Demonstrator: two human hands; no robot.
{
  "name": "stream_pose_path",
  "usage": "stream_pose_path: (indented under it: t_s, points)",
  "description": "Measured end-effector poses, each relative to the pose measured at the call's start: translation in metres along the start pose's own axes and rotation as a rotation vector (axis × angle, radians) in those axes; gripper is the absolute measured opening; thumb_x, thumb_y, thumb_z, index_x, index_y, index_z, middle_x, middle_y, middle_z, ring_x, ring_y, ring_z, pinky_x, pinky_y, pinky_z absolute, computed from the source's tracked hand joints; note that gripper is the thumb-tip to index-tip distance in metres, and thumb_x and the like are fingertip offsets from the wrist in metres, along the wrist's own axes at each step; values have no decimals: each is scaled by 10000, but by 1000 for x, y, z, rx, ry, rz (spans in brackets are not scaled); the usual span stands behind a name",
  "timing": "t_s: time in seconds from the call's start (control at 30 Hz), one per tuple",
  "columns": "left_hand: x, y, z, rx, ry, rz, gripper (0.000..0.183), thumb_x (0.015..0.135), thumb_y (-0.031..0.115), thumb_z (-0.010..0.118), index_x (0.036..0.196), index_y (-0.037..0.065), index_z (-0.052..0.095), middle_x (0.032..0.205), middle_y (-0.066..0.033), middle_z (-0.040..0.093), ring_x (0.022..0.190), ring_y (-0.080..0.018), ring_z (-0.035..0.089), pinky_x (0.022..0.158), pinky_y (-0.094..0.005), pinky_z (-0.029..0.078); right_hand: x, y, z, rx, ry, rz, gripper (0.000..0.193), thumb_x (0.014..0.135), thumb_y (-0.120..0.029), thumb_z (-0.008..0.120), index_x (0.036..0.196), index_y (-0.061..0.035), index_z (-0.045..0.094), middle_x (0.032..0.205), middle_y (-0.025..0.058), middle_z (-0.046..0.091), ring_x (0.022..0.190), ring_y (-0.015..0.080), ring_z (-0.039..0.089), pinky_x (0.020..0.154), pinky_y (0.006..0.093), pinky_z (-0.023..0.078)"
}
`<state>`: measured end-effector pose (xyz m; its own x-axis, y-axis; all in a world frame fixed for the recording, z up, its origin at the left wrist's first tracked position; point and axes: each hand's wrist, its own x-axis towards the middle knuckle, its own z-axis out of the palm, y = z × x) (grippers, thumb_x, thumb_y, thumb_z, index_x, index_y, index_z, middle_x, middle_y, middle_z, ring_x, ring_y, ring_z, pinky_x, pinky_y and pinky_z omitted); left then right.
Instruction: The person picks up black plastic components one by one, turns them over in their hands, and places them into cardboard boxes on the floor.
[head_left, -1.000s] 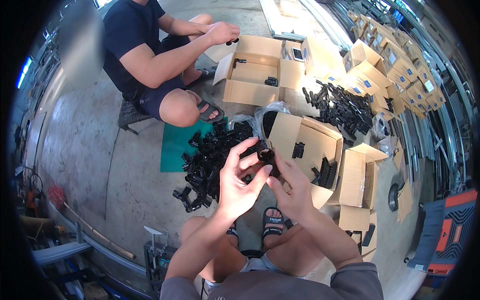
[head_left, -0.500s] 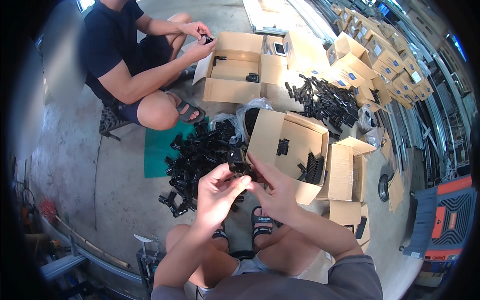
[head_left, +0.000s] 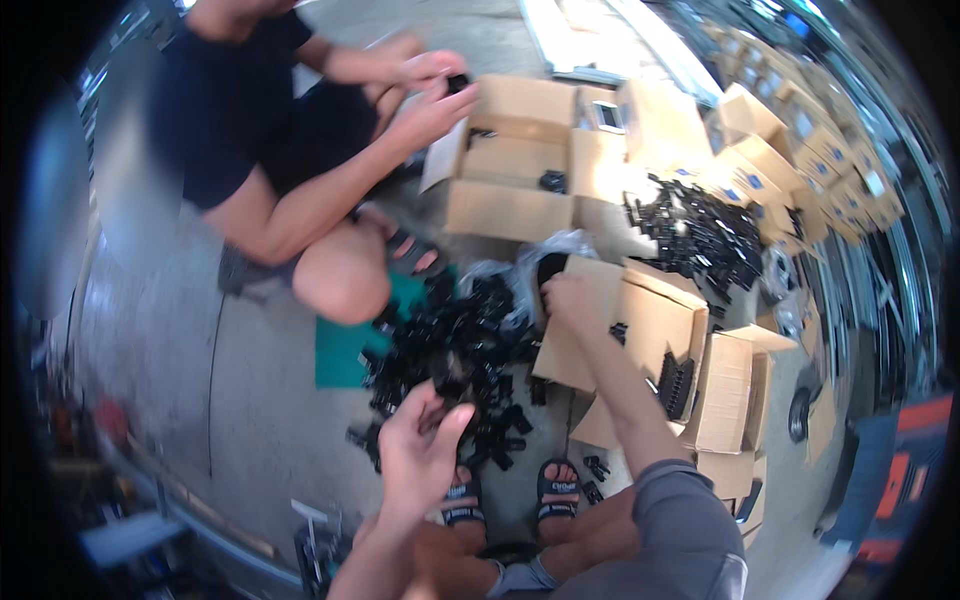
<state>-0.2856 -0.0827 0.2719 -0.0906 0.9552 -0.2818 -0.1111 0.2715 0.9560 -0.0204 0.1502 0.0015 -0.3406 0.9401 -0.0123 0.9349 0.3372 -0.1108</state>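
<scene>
My left hand (head_left: 420, 445) is closed, thumb up, around a black plastic part (head_left: 450, 378) that is smeared and merges with the dark pile behind it. Out ahead, my right hand (head_left: 570, 300) reaches to the dark mouth of a clear plastic bag (head_left: 555, 248), by the flap of an open carton. Its fingers are hidden and blurred. A heap of glossy black plastic parts (head_left: 490, 345) lies on the floor beyond my left hand, partly over a green mat (head_left: 340, 355).
At the far left a co-worker (head_left: 300, 190) sits holding a small black part near an open carton (head_left: 510, 210). The nearer carton (head_left: 660, 300) holds black parts in a row. More black pieces (head_left: 700, 235) are heaped farther right, before stacked boxes (head_left: 800, 120).
My right hand has let go of the black part and moved forward to the plastic bag. My left hand has lowered slightly, keeping the part. The whole view has shifted.
</scene>
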Motion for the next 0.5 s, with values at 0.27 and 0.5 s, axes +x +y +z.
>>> stream_pose_path:
  t_s: [0.27, 0.5]
  points:
    - [-2, -15, -13, 128, 41, -19, 260, 939, 2, 635, 1199, 10, 614, 955, 10, 674, 787, -37, 562, 619, -167, 418, 39, -40, 52, -223, -116, 53, 158, 863, -175, 600, 865, -166, 758, 909, 23, 726, 1004, 213, 635, 1045, 479, 340]
    - [2, -13, 0, 105, -39, -64, 321, 949, 34, 607, 1258, -36, 559, 1097, -103, 677, 993, -145, 636, 881, -271, 487, 21, -17, 46, -131, 126, 87, 130, 889, -174, 583, 896, -153, 711, 915, 28, 708, 1019, 236, 634, 999, 464, 366]
